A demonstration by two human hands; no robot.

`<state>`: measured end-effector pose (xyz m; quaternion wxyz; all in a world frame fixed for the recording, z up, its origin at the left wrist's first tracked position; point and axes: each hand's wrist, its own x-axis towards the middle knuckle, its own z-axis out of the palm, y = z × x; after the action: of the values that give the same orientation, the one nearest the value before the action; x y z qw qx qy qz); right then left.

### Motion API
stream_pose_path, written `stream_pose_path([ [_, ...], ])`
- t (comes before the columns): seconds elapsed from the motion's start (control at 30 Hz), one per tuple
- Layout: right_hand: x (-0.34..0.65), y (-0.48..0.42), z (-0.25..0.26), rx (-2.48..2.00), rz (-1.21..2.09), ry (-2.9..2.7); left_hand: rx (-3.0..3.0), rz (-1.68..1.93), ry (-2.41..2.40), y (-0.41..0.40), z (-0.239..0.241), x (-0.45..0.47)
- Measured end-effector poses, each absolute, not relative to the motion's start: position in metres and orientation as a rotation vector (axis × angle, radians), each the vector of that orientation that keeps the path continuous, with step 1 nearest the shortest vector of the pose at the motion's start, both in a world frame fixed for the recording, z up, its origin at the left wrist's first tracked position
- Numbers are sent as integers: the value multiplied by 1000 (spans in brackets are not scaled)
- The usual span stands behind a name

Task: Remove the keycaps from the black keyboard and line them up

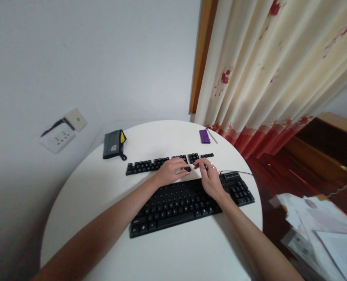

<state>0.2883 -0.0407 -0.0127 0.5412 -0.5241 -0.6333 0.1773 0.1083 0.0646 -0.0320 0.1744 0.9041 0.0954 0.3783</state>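
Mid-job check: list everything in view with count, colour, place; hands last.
Keyboard: 1, black, on table
Loose keys: many, black, beyond keyboard
Small item: 1, dark, in right hand
Cable: 1, dark, behind keyboard's right end
Pouch: 1, dark grey, table's far left
Cloth: 1, purple, table's far right
Thin stick: 1, pale, beside cloth
Table: 1, white, centre
Wall: 1, whitish, behind table
Wall plates: 2, whitish, on wall
Curtain: 1, cream and red, right
Wooden strip: 1, brown, beside curtain
Wooden furniture: 1, brown, far right
Papers: several, mostly white, lower right
Floor: 1, reddish brown, right
Left hand: 1, bare, by loose keys
Right hand: 1, bare, over keyboard
Forearms: 2, bare, across table
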Motion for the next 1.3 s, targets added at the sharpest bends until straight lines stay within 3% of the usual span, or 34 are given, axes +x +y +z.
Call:
stream_pose_path([
  [0.2, 291, -42, -14, -1171, 436, -1771, 2571, 1025, 244, 68, -34, 108],
  [0.57, 293, -41, -16, -1309, 432, -1756, 2614, 978, 205, 70, -34, 108],
  [0.87, 371, -6, -18, -1996, 321, -1514, 2550, 1035, 268, 68, -32, 106],
  [1.3, 388, 16, -34, -2252, 337, -1494, 2549, 1019, 271, 68, -33, 105],
])
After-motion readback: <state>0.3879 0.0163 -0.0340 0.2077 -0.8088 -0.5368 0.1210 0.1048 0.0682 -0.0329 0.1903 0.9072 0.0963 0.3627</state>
